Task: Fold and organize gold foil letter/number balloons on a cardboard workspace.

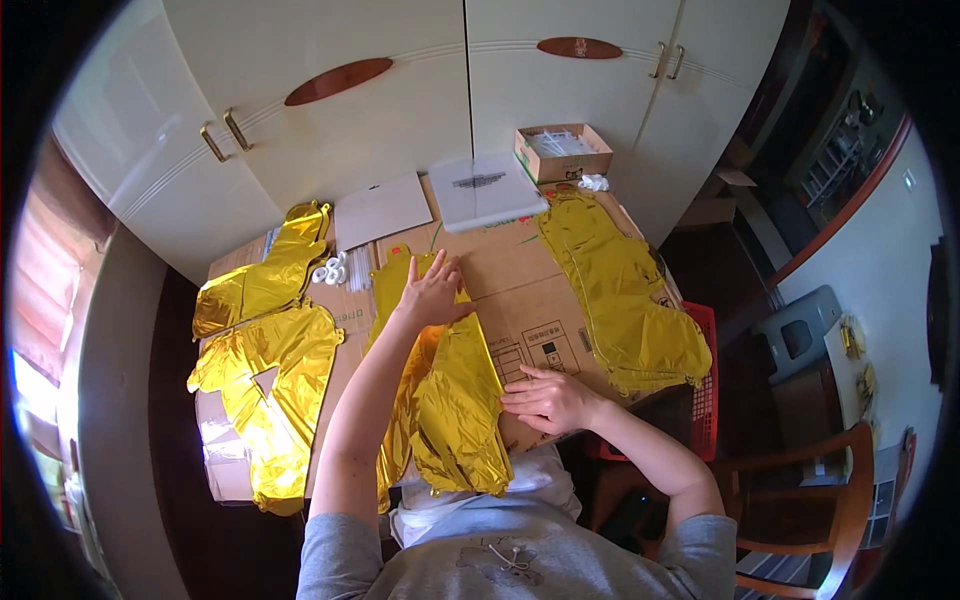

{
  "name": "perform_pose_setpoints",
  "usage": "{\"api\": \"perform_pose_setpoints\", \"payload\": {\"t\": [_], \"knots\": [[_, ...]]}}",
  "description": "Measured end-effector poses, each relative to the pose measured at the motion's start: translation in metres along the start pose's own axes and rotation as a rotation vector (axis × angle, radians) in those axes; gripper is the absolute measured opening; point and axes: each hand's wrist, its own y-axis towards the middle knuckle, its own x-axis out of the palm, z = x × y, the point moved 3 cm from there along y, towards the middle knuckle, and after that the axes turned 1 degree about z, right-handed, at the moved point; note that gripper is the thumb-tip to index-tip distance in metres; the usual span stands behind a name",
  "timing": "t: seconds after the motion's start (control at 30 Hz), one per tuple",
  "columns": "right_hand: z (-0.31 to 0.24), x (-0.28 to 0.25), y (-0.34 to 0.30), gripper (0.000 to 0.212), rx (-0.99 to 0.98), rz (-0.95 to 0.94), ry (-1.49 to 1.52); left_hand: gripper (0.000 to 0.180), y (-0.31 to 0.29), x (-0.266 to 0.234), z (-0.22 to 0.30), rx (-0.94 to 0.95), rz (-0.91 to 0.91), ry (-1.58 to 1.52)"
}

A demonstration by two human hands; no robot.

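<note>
A flat gold foil balloon (462,405) lies in front of me, its near end hanging toward my lap. My left hand (432,290) rests on its upper part with the fingers spread. Against its right edge lies my right hand (546,398), fingers stretched out over foil and cardboard. Neither hand is closed round anything. To the left are more gold foil pieces, an upper one (268,268) and a lower one (285,345) with a triangular hole. On the right spreads a stack of gold foil balloons (620,290).
Cardboard (515,285) covers the table. White tape-like rolls (330,269), a grey-white sheet (383,210), a clear plastic packet (487,195) and a box of clear straw-like sticks (563,152) stand farther back. A red crate (706,385) and wooden chair (850,490) are right; cabinets (340,130) behind.
</note>
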Motion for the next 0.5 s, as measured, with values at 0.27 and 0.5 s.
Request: {"api": "perform_pose_setpoints", "payload": {"t": [0.27,0.5], "knots": [[0.001,-0.001,0.0,0.024,-0.002,-0.004,0.01,0.057,0.008,0.004,-0.018,-0.043,0.096,-0.194],[0.002,0.0,-0.001,0.022,0.031,-0.012,0.018,0.06,0.013,-0.001,-0.025,-0.184,0.252,-0.095]]}}
